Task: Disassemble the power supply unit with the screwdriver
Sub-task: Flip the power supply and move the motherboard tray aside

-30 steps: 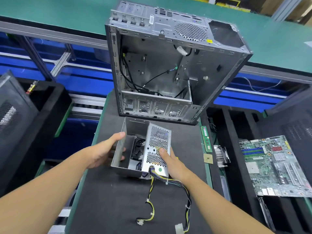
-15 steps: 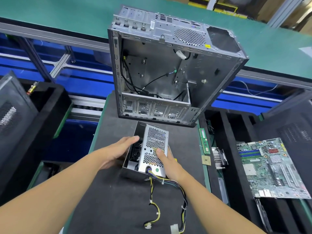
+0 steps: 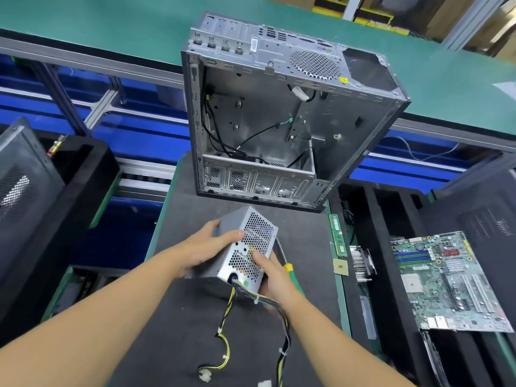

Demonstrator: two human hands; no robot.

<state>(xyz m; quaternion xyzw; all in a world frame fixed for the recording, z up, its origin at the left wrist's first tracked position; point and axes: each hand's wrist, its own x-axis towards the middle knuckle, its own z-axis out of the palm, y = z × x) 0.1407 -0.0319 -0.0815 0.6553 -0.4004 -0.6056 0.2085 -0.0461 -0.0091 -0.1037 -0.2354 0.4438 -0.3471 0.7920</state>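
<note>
Left hand (image 3: 208, 247) and right hand (image 3: 275, 277) are clamped on the power supply unit (image 3: 251, 247), tilted over the surface (image 3: 301, 219) beside the screwdriver (image 3: 291, 275); its cover, agape a second earlier, is now closed, so disassembly is judged unfinished.

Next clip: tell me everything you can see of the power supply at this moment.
The power supply is a grey sheet-metal box with a honeycomb-perforated face turned toward the camera. It sits tilted, its near lower edge at the black mat. A bundle of yellow, black and other wires leaves a hole low in that face and trails over the mat to white plugs. The left hand grips its left side, thumb on the perforated face; the right hand holds its right side.
</note>
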